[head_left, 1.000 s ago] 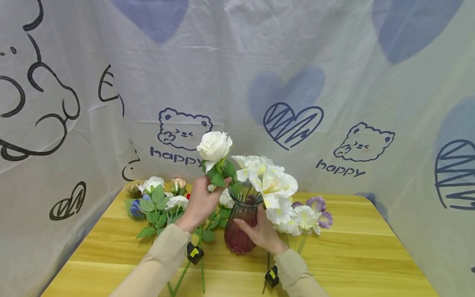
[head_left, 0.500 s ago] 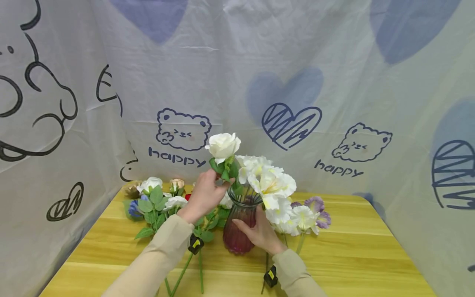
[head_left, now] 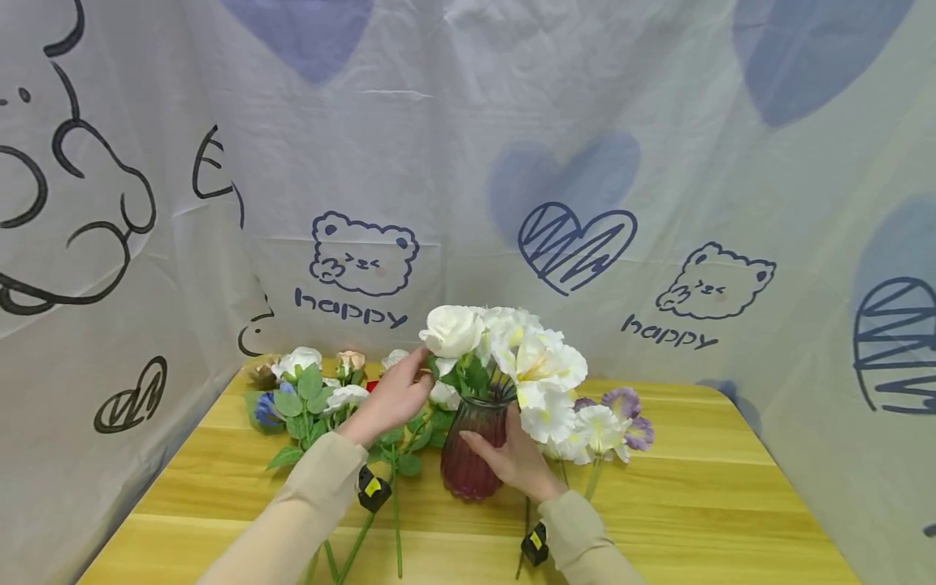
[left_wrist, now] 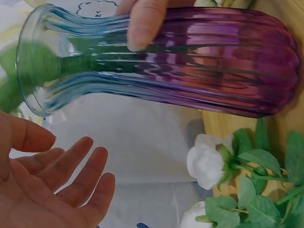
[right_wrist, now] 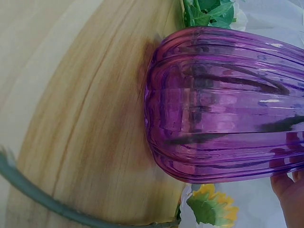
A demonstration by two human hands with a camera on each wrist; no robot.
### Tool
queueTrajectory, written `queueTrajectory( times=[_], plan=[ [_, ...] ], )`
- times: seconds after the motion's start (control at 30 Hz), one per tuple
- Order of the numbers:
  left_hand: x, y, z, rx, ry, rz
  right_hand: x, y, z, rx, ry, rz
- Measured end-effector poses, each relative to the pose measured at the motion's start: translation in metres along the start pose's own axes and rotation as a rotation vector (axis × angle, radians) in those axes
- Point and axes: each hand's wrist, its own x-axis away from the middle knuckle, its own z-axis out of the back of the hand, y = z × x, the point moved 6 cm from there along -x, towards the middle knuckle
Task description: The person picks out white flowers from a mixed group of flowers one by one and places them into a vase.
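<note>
A ribbed glass vase point(head_left: 471, 463), greenish at the neck and purple-pink below, stands upright on the table. My right hand point(head_left: 515, 459) grips its right side, with the thumb across the front; fingertips point(right_wrist: 285, 183) show beyond the glass in the right wrist view. White ruffled flowers point(head_left: 541, 366) fill the vase, their stems visible through the glass. A white rose point(head_left: 453, 331) now sits at the left of the mouth, its green leaves point(left_wrist: 28, 66) by the rim. Beside it, my left hand point(left_wrist: 61, 180) has its fingers spread and loosely bent, apart from the vase and holding nothing.
Left of the vase lie white roses point(head_left: 298, 361), a peach rose point(head_left: 353, 361) and a blue flower point(head_left: 270, 406) with leafy stems. White and purple irises point(head_left: 629, 414) lie to the right. A yellow flower point(right_wrist: 213, 206) shows behind the vase. Patterned cloth point(head_left: 468, 162) hangs behind the table.
The white rose has moved right and down into the vase. My left hand has let go of it and drawn slightly left. The right hand keeps its place on the vase.
</note>
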Motion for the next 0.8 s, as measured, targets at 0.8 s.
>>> queueTrajectory(
  times=[0.8],
  plan=[
    [0.053,-0.065,0.021,-0.211,0.093,0.038,0.006,0.001,-0.001,0.123,0.063,-0.147]
  ],
)
